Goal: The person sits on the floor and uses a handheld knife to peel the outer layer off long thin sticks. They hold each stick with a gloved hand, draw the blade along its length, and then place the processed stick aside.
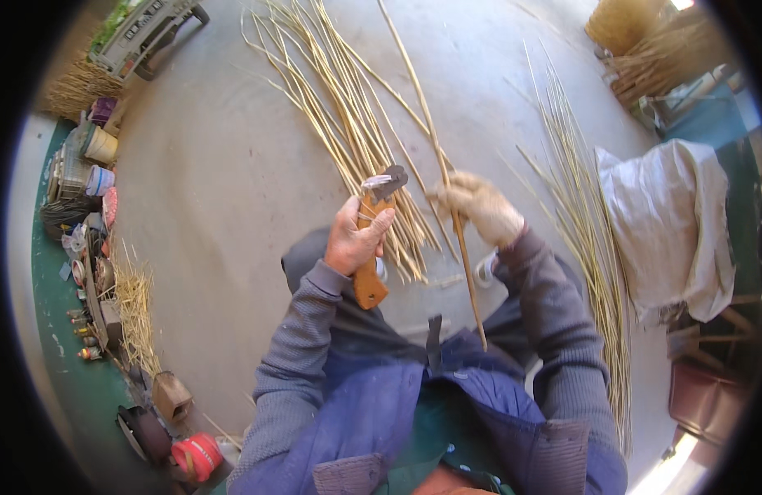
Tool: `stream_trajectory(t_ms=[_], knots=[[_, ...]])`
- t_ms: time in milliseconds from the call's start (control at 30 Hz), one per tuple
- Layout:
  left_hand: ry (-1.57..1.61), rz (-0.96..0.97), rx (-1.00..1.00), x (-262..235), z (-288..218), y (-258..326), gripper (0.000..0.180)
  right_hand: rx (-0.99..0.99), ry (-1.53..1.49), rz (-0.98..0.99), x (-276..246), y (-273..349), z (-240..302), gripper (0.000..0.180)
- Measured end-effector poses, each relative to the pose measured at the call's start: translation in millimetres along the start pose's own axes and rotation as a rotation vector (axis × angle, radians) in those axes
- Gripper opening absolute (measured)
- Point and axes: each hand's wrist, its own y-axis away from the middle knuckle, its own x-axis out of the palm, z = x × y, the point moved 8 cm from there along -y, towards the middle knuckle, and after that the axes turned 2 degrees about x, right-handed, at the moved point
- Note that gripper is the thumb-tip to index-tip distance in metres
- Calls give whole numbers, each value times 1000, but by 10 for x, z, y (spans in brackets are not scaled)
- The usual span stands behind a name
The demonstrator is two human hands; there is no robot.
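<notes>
My bare left hand [350, 239] is wrapped round a wooden-handled tool [369, 286] that has a dark metal head and a white wrapping near its top. The handle's lower end, with a hole in it, sticks out below my fingers. In my right hand [482, 208], which wears a pale glove, a long thin brown rod [466, 272] is gripped. It runs from the far side down toward my lap, to the right of the tool and apart from it. Beyond my hands a loose bundle of peeled-looking rods [336, 95] lies on the floor.
Greenish thin rods [591, 223] lie along my right, beside a white woven sack [665, 223]. On the left, straw [136, 318], a wooden block [172, 396], a red container [197, 456] and buckets [100, 144] line the wall. A vehicle [146, 37] stands far left.
</notes>
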Motion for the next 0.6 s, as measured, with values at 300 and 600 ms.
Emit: stream_trajectory(t_ms=[300,600], knots=[[-203,365,-163,243,-47,1491,40,-272,41,-178,3,289,586,34],[-460,416,117,262,-26,1960,37,-476,62,-414,-270,301,939,37]])
